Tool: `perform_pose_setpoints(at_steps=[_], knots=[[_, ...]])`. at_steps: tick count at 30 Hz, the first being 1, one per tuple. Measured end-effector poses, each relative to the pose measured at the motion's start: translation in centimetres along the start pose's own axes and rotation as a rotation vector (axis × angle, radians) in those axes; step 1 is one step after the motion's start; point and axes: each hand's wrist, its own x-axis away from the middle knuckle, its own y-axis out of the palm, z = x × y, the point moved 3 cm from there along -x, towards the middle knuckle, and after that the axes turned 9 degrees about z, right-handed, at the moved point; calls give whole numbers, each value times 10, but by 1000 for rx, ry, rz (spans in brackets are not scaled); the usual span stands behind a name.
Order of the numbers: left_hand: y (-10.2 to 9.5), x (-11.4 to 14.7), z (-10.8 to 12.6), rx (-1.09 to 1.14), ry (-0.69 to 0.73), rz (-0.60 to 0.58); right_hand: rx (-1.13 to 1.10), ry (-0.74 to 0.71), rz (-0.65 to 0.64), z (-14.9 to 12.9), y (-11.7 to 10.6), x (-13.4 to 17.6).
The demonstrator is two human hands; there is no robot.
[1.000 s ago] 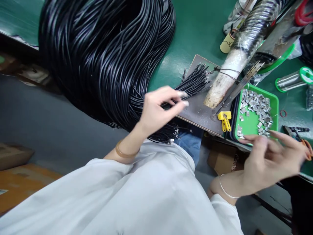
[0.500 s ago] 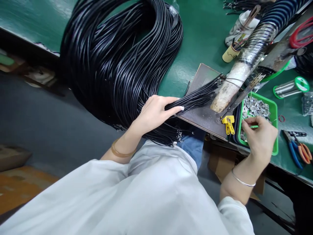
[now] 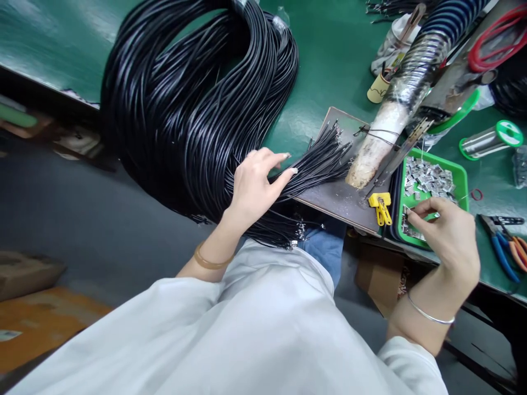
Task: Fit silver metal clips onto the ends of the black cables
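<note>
A large coil of black cables (image 3: 206,126) lies at the table's edge, its loose ends (image 3: 325,156) fanned over a brown board (image 3: 325,200). My left hand (image 3: 257,186) rests on the cables just behind these ends, thumb and forefinger apart, not closed round them. My right hand (image 3: 448,230) is over the near part of a green tray (image 3: 463,181) with small metal pieces (image 3: 428,178) in it. Its thumb and forefinger are pinched on a thin wire (image 3: 405,210), whose tip shows past the fingers.
A white-ended fume hose (image 3: 381,131) and a metal bar (image 3: 405,148) slant over the board. A yellow clip (image 3: 382,208) sits at its edge. Right of the tray are a solder spool (image 3: 489,140) and pliers (image 3: 504,241). A cream cup (image 3: 377,89) stands behind.
The cable ends have spread apart and shifted left on the board. My left hand's fingers have loosened and lifted. My right hand has moved slightly right and down at the tray.
</note>
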Motion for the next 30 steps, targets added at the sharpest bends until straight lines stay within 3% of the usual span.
perform_pose_setpoints(at_steps=[2, 3, 6, 8, 12, 17, 20, 22, 24, 26, 28, 30], knots=[[2, 1, 14, 3, 111, 158, -25, 16, 7, -2, 2, 0], [6, 2, 22, 30, 190, 166, -28, 29, 15, -2, 3, 1], [17, 11, 45, 18, 437, 24, -12, 44, 74, -5, 5, 7], [18, 18, 50, -78, 488, -50, -8, 42, 133, -4, 7, 12], [7, 35, 41, -266, 559, -106, -29, 64, 263, 5, 11, 18], [-6, 53, 26, -338, 682, -135, -140, 47, 509, 12, 12, 22], [-7, 54, 21, -378, 683, -195, -245, 50, 573, 8, 12, 28], [-8, 48, 18, -289, 616, -232, -320, 91, 557, 3, 12, 31], [-12, 32, 12, -52, 424, -255, -381, 143, 552, -2, 12, 34], [-18, 10, 1, 268, 60, -267, -455, 165, 581, -8, 10, 36], [-26, -10, -10, 609, -296, -170, -558, 154, 624, -15, 6, 38], [-31, -23, -11, 913, -478, -114, -631, 131, 663, -25, 0, 39]])
